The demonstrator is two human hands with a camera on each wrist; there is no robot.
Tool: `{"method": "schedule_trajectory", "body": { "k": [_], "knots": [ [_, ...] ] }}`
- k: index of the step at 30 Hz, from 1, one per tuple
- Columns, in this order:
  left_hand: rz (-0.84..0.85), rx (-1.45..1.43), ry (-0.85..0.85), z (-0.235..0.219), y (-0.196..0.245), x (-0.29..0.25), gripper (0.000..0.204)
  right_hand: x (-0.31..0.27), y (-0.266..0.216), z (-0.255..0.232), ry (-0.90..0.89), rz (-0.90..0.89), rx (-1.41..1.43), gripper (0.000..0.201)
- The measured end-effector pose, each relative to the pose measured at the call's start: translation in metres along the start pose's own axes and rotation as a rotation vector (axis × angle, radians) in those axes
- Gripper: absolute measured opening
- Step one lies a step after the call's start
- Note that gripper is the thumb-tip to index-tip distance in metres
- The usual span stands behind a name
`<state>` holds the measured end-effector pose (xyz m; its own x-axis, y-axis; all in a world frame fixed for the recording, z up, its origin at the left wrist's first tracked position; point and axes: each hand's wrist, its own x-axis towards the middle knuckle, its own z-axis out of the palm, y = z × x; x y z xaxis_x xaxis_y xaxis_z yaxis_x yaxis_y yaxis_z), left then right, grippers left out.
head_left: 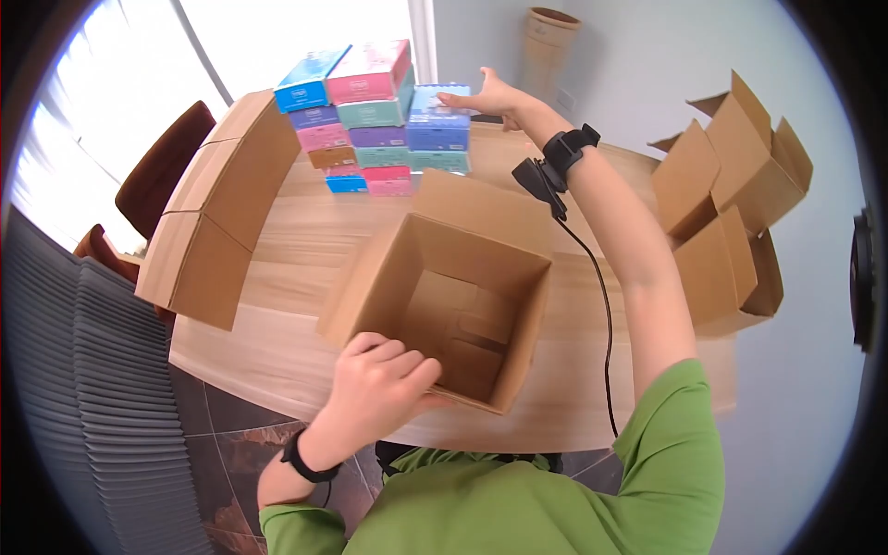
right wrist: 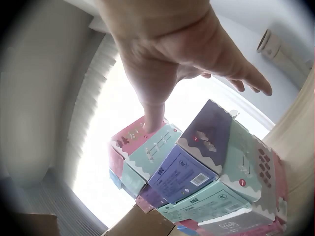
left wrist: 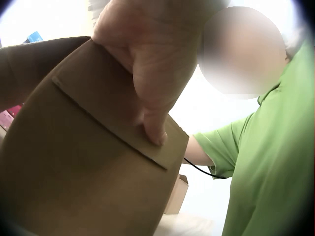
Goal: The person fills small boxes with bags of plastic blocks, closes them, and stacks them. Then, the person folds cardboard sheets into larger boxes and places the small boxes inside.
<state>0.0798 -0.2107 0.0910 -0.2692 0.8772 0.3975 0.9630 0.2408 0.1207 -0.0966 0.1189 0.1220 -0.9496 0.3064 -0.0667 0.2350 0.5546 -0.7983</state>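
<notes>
An open cardboard box [head_left: 476, 242] stands on the table in front of the person, its inside visible with nothing but bare bottom flaps. The left hand [head_left: 381, 384] grips its near left rim, thumb on one face of the cardboard flap [left wrist: 93, 147] in the left wrist view and fingers over the other. The right hand [head_left: 499, 100] reaches to the far side, over a stack of small coloured boxes. Its thumb and fingers are spread around the top blue-purple box [head_left: 435, 118] of the right column. In the right wrist view this box [right wrist: 184, 169] sits below the spread hand.
Taller columns of small boxes [head_left: 372, 113] stand just left of it. A long folded cardboard piece [head_left: 222, 217] lies along the table's left side. More open cartons [head_left: 726, 185] stand at the right edge. A black cable [head_left: 606, 324] runs down from the right wrist.
</notes>
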Motion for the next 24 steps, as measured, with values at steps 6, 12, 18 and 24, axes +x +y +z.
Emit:
{"method": "schedule_trajectory", "body": {
  "k": [6, 12, 18, 24],
  "knots": [
    [-0.149, 0.064, -0.014, -0.031, 0.004, -0.009, 0.039, -0.010, -0.009, 0.007, -0.257, 0.081, 0.079, 0.102],
    [-0.207, -0.127, -0.010, -0.026, -0.026, -0.008, 0.036, -0.004, 0.004, 0.016, 0.033, 0.047, 0.115, 0.078],
    [-0.139, -0.173, 0.012, -0.015, -0.033, -0.010, 0.036, -0.008, 0.023, 0.002, 0.088, -0.110, 0.715, 0.073],
    [-0.156, -0.179, 0.034, -0.012, -0.028, -0.010, 0.035, -0.041, 0.010, -0.051, -0.054, -0.292, 0.747, 0.059]
  ]
}}
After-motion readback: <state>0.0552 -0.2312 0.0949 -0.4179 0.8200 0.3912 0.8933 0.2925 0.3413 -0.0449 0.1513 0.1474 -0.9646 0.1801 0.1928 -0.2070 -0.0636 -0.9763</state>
